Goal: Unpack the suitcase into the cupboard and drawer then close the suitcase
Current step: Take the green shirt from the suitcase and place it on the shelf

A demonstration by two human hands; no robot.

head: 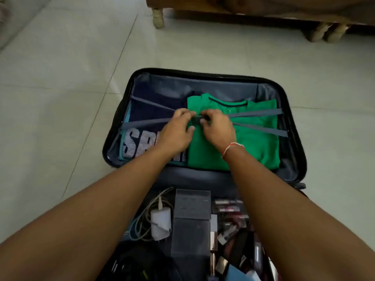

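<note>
One suitcase, lying open before me. Two folded garments on top in the far half: one green shirt and one dark printed shirt; whether more lie beneath, I cannot tell. Four strap arms meeting at one buckle. Two hands on that buckle: my left hand, my right hand. One white charger with its cable. Two grey boxes. Small cosmetics, too jumbled to count.
</note>
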